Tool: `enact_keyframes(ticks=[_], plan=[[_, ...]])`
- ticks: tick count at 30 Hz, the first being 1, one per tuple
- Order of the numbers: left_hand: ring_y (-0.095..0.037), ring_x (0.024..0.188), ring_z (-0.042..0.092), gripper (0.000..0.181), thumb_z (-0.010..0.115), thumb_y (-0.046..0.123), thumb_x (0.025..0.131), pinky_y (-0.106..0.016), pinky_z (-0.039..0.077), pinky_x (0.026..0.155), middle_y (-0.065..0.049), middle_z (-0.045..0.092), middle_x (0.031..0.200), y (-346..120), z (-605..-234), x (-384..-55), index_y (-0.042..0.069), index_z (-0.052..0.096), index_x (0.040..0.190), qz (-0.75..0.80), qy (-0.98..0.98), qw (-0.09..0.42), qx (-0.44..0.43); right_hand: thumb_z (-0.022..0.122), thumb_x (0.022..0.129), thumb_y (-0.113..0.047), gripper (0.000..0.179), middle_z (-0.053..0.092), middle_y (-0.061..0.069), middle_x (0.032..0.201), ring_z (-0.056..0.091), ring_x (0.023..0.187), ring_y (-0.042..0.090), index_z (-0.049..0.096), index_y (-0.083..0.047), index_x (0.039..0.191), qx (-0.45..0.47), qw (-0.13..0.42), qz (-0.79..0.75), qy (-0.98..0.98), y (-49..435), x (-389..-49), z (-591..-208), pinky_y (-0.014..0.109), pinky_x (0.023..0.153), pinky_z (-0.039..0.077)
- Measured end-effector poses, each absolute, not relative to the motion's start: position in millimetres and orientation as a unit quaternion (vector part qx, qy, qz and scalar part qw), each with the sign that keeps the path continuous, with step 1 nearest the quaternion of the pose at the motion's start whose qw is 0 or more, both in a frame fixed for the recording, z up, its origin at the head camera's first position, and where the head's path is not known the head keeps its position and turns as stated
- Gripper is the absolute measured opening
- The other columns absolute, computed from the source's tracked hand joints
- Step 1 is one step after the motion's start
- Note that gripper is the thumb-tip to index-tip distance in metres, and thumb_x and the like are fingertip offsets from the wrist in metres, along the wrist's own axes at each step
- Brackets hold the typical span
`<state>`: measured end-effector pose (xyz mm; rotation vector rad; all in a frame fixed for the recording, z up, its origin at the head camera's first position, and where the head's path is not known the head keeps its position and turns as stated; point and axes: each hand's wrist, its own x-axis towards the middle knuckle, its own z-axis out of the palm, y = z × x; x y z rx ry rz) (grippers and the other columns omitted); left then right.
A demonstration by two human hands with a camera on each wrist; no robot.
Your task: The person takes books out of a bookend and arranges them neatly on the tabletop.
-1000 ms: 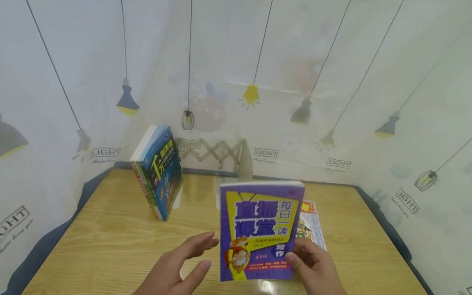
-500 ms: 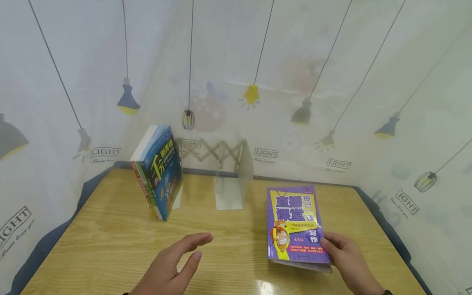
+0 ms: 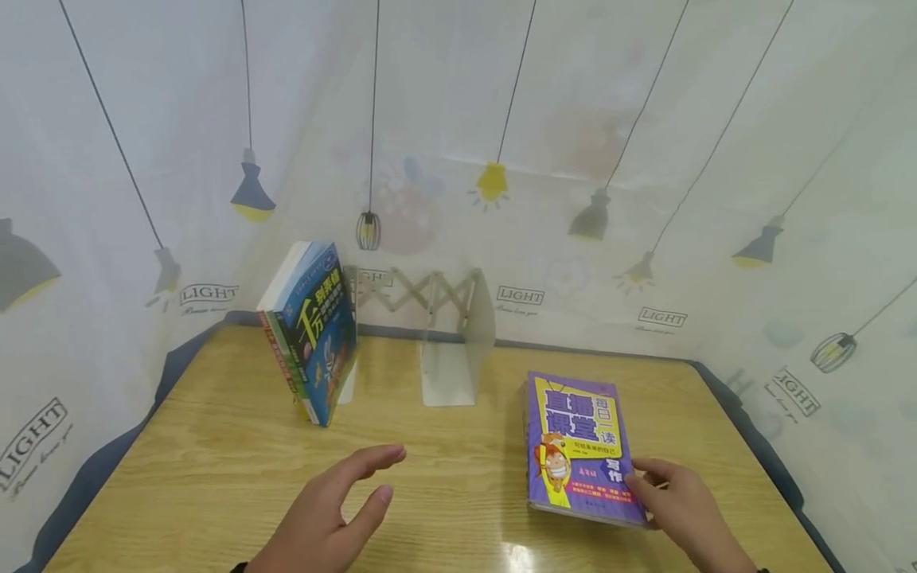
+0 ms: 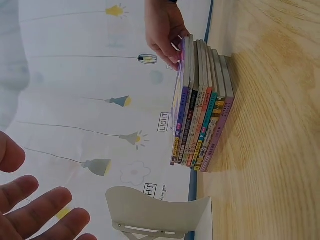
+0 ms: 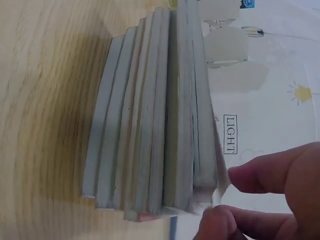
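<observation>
A purple and yellow paperback book [image 3: 582, 446] lies on top of a stack of several books [image 4: 205, 110] at the right of the table. My right hand [image 3: 677, 503] pinches its lower right corner. The right wrist view shows that hand's thumb [image 5: 255, 172] at the lifted cover edge and the fingers close by. Spines of different colours face the left wrist view. Over the table, left of the stack, my left hand [image 3: 322, 509] is held with fingers extended and thumb apart, holding nothing.
An expandable metal bookend [image 3: 447, 374] with a zigzag frame stands at the back. Several upright books [image 3: 315, 334] lean at its left end. A curtain [image 3: 573, 159] printed with lamps surrounds the wooden table [image 3: 444, 477].
My right hand has carried the purple book rightward and down, from in front of the bookend onto the stack. My left hand has drawn slightly back and left, away from the book.
</observation>
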<state>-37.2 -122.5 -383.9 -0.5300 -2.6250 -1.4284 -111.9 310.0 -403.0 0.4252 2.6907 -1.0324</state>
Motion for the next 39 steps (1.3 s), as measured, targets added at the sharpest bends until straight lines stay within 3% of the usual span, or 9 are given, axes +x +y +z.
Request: enact_keyframes(ticks=[4, 8, 14, 18, 24, 30, 39], plan=[[-0.022, 0.13, 0.056, 0.043, 0.055, 0.038, 0.104, -0.051, 0.05, 0.099, 0.01, 0.055, 0.143, -123.8, -382.5, -40.0, 0.03, 0.05, 0.145, -0.45, -0.879, 0.052, -0.152, 0.065, 0.097, -0.038, 0.062, 0.058, 0.015, 0.117, 0.057, 0.101, 0.026, 0.049, -0.001, 0.144, 0.109, 0.068, -0.287, 0.949, 294.6, -105.4, -395.9, 0.038, 0.076, 0.055], [-0.031, 0.139, 0.046, 0.057, 0.058, 0.04, 0.102, -0.062, 0.045, 0.101, 0.002, 0.044, 0.155, -123.4, -383.1, -44.4, 0.03, 0.038, 0.154, -0.429, -0.887, 0.075, -0.153, 0.066, 0.097, -0.038, 0.062, 0.053, 0.014, 0.138, 0.053, 0.125, 0.033, 0.045, -0.011, 0.148, 0.02, 0.043, -0.265, 0.963, 257.4, -89.1, -386.3, 0.056, 0.099, 0.049], [-0.039, 0.147, 0.031, 0.071, 0.059, 0.046, 0.099, -0.07, 0.036, 0.105, -0.007, 0.029, 0.163, -121.2, -385.7, -52.8, 0.026, 0.028, 0.159, -0.379, -0.904, 0.111, -0.166, 0.062, 0.089, -0.066, 0.081, 0.04, 0.004, 0.156, 0.037, 0.145, 0.034, 0.036, -0.027, 0.155, -0.095, 0.033, -0.27, 0.957, 199.0, -76.2, -378.5, 0.063, 0.11, 0.036], [-0.041, 0.151, 0.02, 0.077, 0.057, 0.055, 0.097, -0.073, 0.022, 0.11, -0.009, 0.019, 0.167, -120.8, -390.0, -62.0, 0.029, 0.022, 0.161, -0.317, -0.925, 0.124, -0.166, 0.059, 0.087, -0.072, 0.091, 0.028, 0.004, 0.164, 0.028, 0.15, 0.031, 0.025, -0.029, 0.16, -0.182, -0.017, -0.256, 0.949, 178.2, -82.5, -379.5, 0.063, 0.111, 0.036], [-0.041, 0.154, 0.001, 0.084, 0.049, 0.07, 0.094, -0.074, 0.004, 0.115, -0.01, 0.004, 0.169, -123.0, -389.9, -72.2, 0.036, 0.013, 0.161, -0.226, -0.956, 0.11, -0.153, 0.067, 0.088, -0.062, 0.096, 0.021, 0.015, 0.165, 0.019, 0.152, 0.038, 0.019, -0.022, 0.162, -0.263, -0.115, -0.207, 0.935, 161.0, -97.2, -381.7, 0.064, 0.115, 0.028], [-0.036, 0.155, -0.009, 0.087, 0.039, 0.08, 0.091, -0.07, -0.003, 0.117, -0.007, -0.003, 0.17, -120.7, -385.2, -76.1, 0.036, 0.011, 0.161, -0.185, -0.968, 0.096, -0.138, 0.06, 0.09, -0.066, 0.094, 0.019, 0.016, 0.166, 0.012, 0.153, 0.039, 0.018, -0.023, 0.162, -0.258, -0.105, -0.205, 0.938, 153.0, -103.4, -381.1, 0.065, 0.118, 0.018], [-0.041, 0.154, -0.001, 0.088, 0.044, 0.076, 0.092, -0.073, 0.001, 0.115, -0.012, 0.005, 0.169, -117.1, -387.0, -78.0, 0.031, 0.016, 0.162, -0.2, -0.967, 0.084, -0.134, 0.06, 0.09, -0.066, 0.096, 0.016, 0.018, 0.166, 0.008, 0.154, 0.04, 0.015, -0.021, 0.163, -0.253, -0.092, -0.193, 0.944, 150.4, -105.6, -381.6, 0.063, 0.12, 0.015]])
